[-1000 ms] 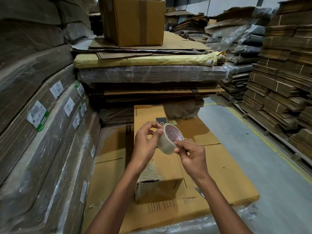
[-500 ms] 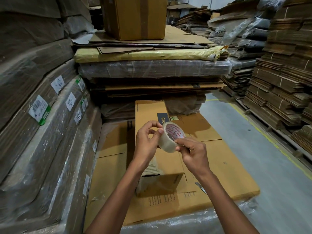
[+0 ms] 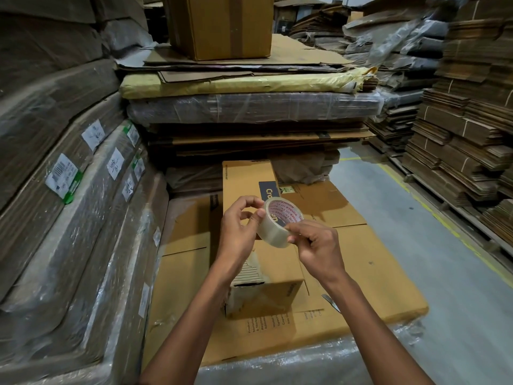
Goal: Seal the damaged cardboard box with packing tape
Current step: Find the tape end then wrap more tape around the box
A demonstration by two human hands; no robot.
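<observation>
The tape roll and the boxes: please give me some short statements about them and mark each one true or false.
1. Both hands hold the tape roll. True: the left hand and the right hand each have fingers on it.
2. The tape roll lies flat on the damaged box. False: it is held in the air above the damaged box.
3. The damaged box has a torn corner facing the person. True: ripped cardboard shows at its near left corner.
4. A strip of tape already stretches from the roll to the box. False: no pulled strip is visible.
5. The large box on the tall stack behind is open. False: its visible seam is taped shut.
</observation>
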